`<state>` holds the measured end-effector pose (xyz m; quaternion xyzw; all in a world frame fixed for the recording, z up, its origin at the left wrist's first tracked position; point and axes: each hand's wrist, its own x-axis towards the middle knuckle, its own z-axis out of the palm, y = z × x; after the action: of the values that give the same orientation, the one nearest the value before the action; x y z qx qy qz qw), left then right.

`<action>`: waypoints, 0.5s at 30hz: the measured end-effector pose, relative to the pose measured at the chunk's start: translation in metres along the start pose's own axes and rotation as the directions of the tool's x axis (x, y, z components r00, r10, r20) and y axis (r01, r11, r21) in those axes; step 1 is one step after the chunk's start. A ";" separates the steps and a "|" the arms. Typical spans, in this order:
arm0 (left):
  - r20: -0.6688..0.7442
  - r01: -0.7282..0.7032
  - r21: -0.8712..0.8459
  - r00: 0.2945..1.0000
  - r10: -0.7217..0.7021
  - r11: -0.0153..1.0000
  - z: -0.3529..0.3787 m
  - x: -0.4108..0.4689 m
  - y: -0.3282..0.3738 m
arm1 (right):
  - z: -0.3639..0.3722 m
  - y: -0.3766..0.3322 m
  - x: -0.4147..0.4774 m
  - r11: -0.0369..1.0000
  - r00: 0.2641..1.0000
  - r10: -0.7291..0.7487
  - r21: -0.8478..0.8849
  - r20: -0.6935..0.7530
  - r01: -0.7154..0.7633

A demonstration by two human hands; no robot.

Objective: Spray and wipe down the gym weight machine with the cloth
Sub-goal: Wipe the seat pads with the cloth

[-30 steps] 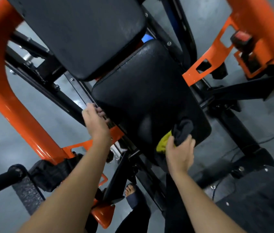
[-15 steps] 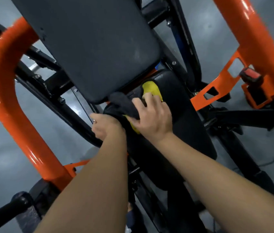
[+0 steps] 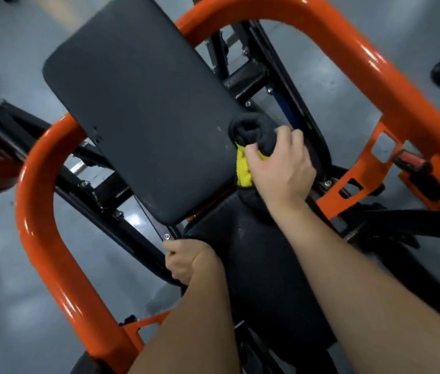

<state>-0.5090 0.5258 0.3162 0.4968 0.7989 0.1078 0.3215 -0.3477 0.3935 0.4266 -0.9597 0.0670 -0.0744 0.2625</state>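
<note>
Wiping the back pad edge with a bunched cloth

Right fingers curl tight round a bunched cloth, dark outside with a yellow face showing below the knuckles. The right hand presses this wad against the lower right edge of the back pad, close to where it meets the seat pad. Left fingers curl over the left edge of the seat pad, tips hidden underneath. The left hand grips there, well apart from the cloth. Both forearms come in from the bottom of the view, the right one crossing above the seat pad. Back pad is dark grey, tilted, with a few pale specks near the cloth. Black frame bars run under both pads. An orange frame tube loops round the left side and arches over the top right. Grey glossy floor lies beneath
</note>
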 end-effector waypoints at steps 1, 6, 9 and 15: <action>0.006 -0.019 -0.031 1.000 0.019 0.999 0.002 0.003 0.006 | 0.001 0.000 -0.001 0.999 1.000 0.026 0.037 -0.008 -0.026; -0.016 0.047 -0.094 0.999 -0.049 0.994 -0.035 -0.072 0.053 | 0.001 0.007 -0.017 0.993 0.997 -0.058 0.098 -0.060 0.064; -0.034 0.017 -0.119 0.999 -0.021 0.993 -0.038 -0.068 0.051 | 0.003 0.031 -0.043 0.980 0.985 -0.167 0.100 -0.050 0.172; -0.010 -0.006 -0.095 1.000 0.005 0.995 -0.038 -0.073 0.050 | 0.010 0.080 -0.123 0.979 0.996 -0.032 0.197 -0.083 0.048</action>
<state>-0.4745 0.4929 0.4001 0.4826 0.7930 0.1490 0.3407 -0.4736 0.3508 0.3637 -0.9262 0.0503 -0.1238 0.3525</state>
